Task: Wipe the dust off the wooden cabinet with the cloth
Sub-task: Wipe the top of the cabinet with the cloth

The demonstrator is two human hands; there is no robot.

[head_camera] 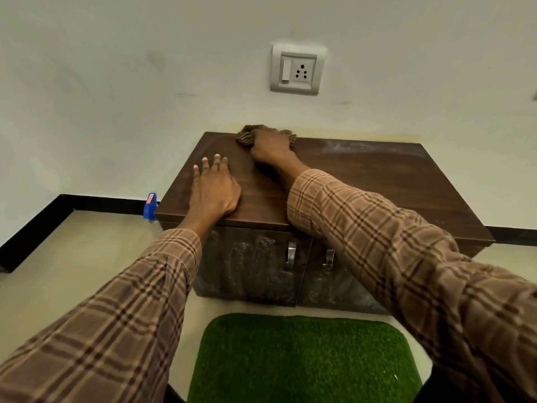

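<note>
Wiping the top of the wooden cabinet, along the back edge near the wall. Right hand curled over the bunched checked cloth, pressing it down on the far left part of the top, close to the wall. Left hand flat on the front left of the top, fingers straight and spread, holding nothing — only bracing.

Pale dust visible at the back right of the top, and much more on the two doors around the metal handles. So, by judgement, only a part done.

To do this step well: keep the cloth gathered under the palm, with even pressure, and pull it in long overlapping strokes from the wall toward the front edge, then sideways to the dusty right part. Better not to scrub in small circles, which only moves dust around. Turn the cloth to a clean face when one side gets grey. Keep the flat hand off the parts already wiped, or move it as the strokes come nearer.

Also there: a wall socket, a small blue object on the floor beside the cabinet, a green mat in front.
</note>
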